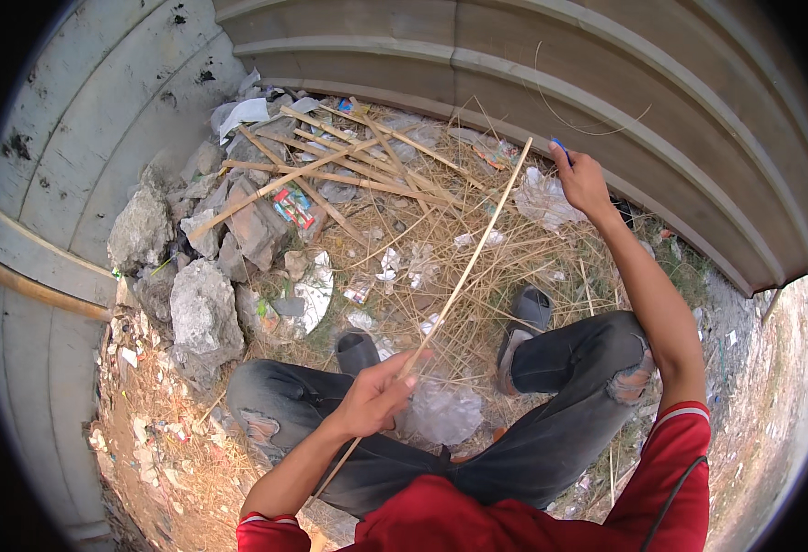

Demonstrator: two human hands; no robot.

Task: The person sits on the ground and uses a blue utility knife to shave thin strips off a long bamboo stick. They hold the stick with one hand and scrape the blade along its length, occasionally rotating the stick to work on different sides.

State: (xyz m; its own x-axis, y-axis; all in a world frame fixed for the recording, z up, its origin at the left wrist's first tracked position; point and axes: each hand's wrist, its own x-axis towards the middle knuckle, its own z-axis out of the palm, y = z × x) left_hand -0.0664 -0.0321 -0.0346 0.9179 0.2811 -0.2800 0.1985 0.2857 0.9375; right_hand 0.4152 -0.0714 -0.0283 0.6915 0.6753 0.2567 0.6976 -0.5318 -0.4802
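Observation:
My left hand (pixel 376 397) is closed around a long, thin bamboo strip (pixel 474 250). The strip slants from beside my left thigh up toward the far right, with its pale tip short of my right hand. Out to the far right, near the brown metal sheet, my right hand (pixel 586 187) is closed on a small blue object (pixel 562 147). Fingers cover most of that object, so its kind does not show. A gap separates it from the strip's tip. Thin shavings (pixel 477 294) lie on the ground between my hands and feet.
Several split bamboo pieces (pixel 358 166) lie crossed at the far side. Broken rocks (pixel 203 308) are heaped on the left. A grey metal wall (pixel 82 147) and brown corrugated sheet (pixel 606 64) enclose the corner. Plastic litter (pixel 546 198) lies among the shavings.

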